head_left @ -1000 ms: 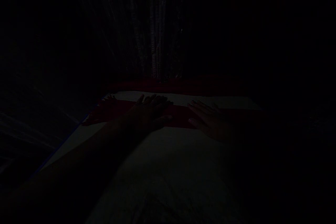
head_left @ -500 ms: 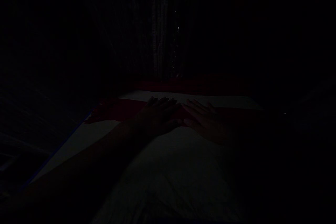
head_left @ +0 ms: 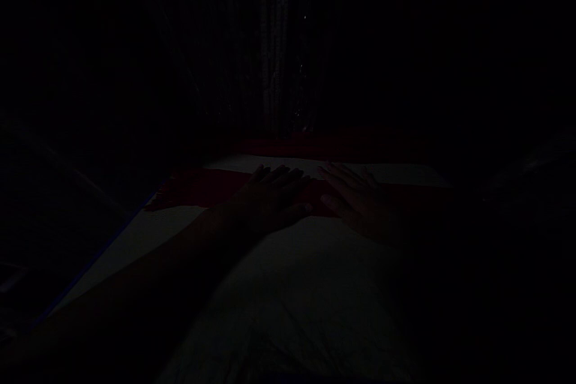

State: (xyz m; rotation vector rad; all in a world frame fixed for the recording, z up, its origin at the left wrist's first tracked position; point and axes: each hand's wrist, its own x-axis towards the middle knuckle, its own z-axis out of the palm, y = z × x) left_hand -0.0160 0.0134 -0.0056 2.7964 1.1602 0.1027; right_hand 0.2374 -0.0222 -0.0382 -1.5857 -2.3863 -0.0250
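Note:
The scene is very dark. My left hand (head_left: pixel 272 198) lies flat, fingers stretched out, on a red strip of cloth (head_left: pixel 202 187) that runs across a pale sheet-covered surface (head_left: pixel 288 288). My right hand (head_left: pixel 355 195) rests flat on the same red cloth just to the right, fingers spread, a small gap between the two hands. Neither hand holds anything. The cloth's left end has a ragged, fringed edge near the surface's left border.
A second dark red band (head_left: pixel 324 147) lies along the far edge of the pale surface. Behind it hangs a faintly striped curtain or wall (head_left: pixel 270 72). A blue edge (head_left: pixel 90 264) marks the surface's left side. All else is black.
My left hand slid to the right along the red cloth, closing most of the gap to my right hand. The right hand shifted only slightly.

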